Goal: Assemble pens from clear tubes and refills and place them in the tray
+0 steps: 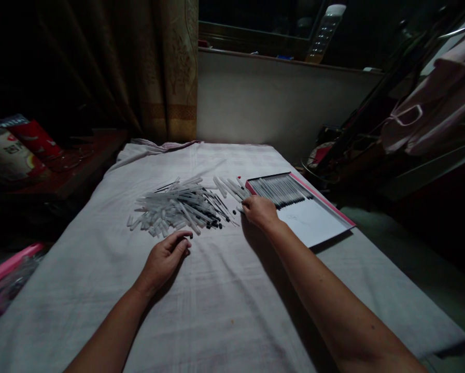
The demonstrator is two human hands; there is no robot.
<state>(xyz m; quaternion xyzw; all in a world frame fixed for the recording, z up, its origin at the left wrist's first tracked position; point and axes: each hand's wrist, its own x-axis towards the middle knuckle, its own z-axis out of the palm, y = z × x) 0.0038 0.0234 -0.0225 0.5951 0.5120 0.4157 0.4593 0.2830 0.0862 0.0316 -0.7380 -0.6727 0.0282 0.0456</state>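
Note:
My left hand (166, 259) is just in front of a loose pile, its fingers curled. A small black cap (191, 236) shows at its fingertips. Farther right, my right hand (261, 210) is closed in a pinch at the left edge of a shallow box (321, 223). A pale end pokes out at its fingertips, seemingly a translucent tube (239, 209); the rest is hidden. The pile (173, 204) mixes translucent tubes, thin dark-tipped sticks and short clear pieces. Several black caps (213, 224) lie at its near right side. Slim black-ended pens (281, 191) fill the box's far part in a row.
A pale checked cloth (201, 311) covers the table. Several loose tubes (224, 186) lie between pile and box, with a small red piece (239, 177) beyond. Packages (14, 150) stand on a side table at left. A pink object (6, 274) is beside the left edge.

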